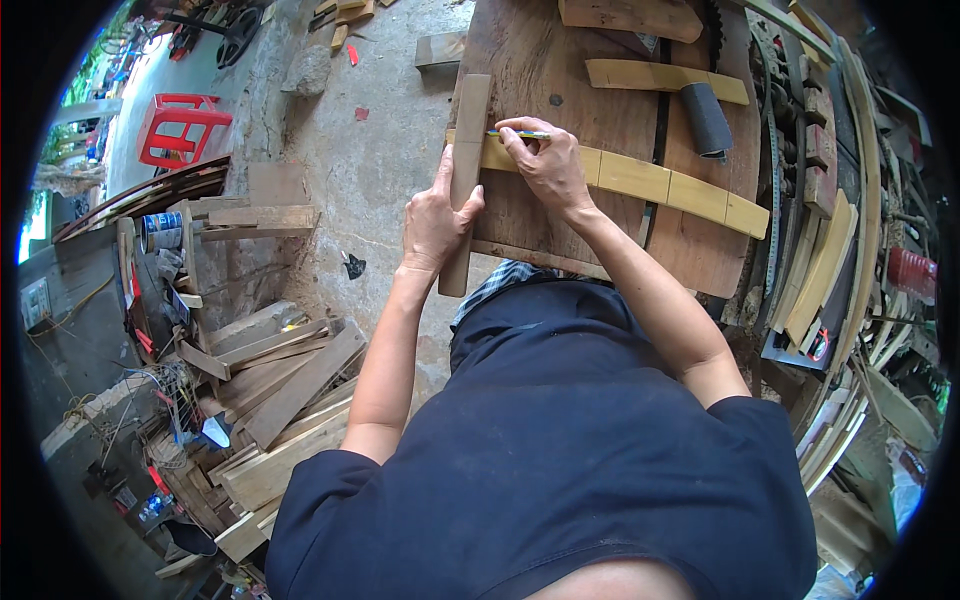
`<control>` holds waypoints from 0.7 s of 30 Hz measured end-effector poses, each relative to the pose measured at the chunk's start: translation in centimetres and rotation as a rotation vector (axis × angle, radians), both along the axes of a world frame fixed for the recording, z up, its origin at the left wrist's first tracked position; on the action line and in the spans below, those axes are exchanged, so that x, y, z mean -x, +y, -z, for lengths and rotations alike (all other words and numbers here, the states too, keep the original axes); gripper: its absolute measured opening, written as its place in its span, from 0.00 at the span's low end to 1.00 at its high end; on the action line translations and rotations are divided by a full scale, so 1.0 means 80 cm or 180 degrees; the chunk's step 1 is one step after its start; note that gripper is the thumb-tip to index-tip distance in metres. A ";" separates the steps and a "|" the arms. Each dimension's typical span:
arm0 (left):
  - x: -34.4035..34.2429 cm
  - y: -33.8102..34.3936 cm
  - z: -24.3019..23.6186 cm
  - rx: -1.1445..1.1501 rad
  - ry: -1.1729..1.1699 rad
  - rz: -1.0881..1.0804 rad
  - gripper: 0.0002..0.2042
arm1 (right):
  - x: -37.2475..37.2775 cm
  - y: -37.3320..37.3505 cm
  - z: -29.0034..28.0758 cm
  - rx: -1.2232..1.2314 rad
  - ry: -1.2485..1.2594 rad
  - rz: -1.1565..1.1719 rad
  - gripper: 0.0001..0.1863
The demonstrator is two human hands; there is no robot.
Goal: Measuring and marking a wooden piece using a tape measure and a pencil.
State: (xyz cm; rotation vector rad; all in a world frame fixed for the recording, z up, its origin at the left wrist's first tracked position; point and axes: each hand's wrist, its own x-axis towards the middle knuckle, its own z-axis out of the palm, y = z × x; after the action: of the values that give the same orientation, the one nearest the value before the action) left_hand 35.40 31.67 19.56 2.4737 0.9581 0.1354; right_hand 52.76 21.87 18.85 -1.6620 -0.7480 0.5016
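Note:
My left hand [436,222] grips a flat brown wooden strip [468,170], thumb on one side and fingers on the other. The strip lies across the left end of a curved yellowish wooden piece [690,190], which has several dark lines drawn across it. Closed around a slim pencil [536,134], my right hand [552,172] rests over the curved piece just right of the strip. Both wooden pieces lie on a brown wooden worktable [600,222]. The pencil's tip is close to the strip's edge, and I cannot tell whether it touches the wood.
A dark grey cylinder [706,120] sits by another curved piece [660,78] on the table. A toothed saw blade [715,38] shows at the far edge. Wood offcuts [290,390] pile up at left, near a red plastic stool [182,130]. Clamps and boards [822,265] crowd the right.

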 end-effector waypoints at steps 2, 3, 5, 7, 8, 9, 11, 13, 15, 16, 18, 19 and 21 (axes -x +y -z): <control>-0.001 0.001 0.001 -0.0026 -0.0106 0.0053 0.41 | -0.001 0.000 0.002 -0.0189 -0.0361 0.0011 0.11; 0.000 0.001 0.001 -0.0026 -0.0107 0.0061 0.41 | 0.000 -0.002 0.003 -0.0189 -0.0362 0.0020 0.11; 0.002 0.001 0.001 0.0005 -0.0048 0.0008 0.41 | 0.002 -0.008 0.003 -0.0085 -0.0528 -0.0334 0.10; 0.002 0.001 0.002 -0.0015 -0.0067 0.0023 0.41 | 0.001 -0.021 0.005 0.0026 -0.0938 -0.0740 0.10; 0.003 0.002 0.002 -0.0030 -0.0081 0.0036 0.41 | -0.001 -0.026 0.007 0.0144 -0.1343 -0.1147 0.10; 0.003 0.002 0.003 -0.0037 -0.0082 0.0040 0.41 | -0.001 -0.026 0.010 -0.0024 -0.1463 -0.1119 0.12; 0.000 0.001 0.000 -0.0023 -0.0004 0.0060 0.41 | -0.005 -0.016 0.010 -0.0109 -0.0513 -0.0723 0.12; 0.000 0.002 0.002 -0.0032 -0.0040 0.0064 0.41 | -0.014 -0.010 -0.003 -0.0011 0.0304 -0.0276 0.15; 0.004 0.004 0.006 -0.0038 -0.0073 0.0059 0.41 | -0.013 -0.002 -0.002 0.0047 0.0248 -0.0181 0.15; 0.004 0.003 0.006 -0.0065 -0.0117 0.0083 0.41 | -0.014 0.001 0.000 0.0111 0.0179 -0.0073 0.14; 0.000 0.004 0.006 -0.0096 -0.0167 0.0127 0.41 | -0.010 0.002 0.007 -0.0076 -0.0044 -0.0014 0.13; 0.000 0.005 0.003 -0.0080 -0.0116 0.0102 0.41 | -0.006 0.002 0.006 -0.0117 -0.0265 -0.0011 0.13; 0.000 0.003 0.002 -0.0069 -0.0067 0.0085 0.41 | -0.003 -0.003 0.004 -0.0220 -0.0627 -0.0072 0.12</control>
State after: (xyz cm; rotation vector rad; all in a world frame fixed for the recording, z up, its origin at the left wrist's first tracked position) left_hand 35.42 31.93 19.41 2.4988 0.9194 0.1633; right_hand 53.00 21.64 18.49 -1.6550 -0.9190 0.3269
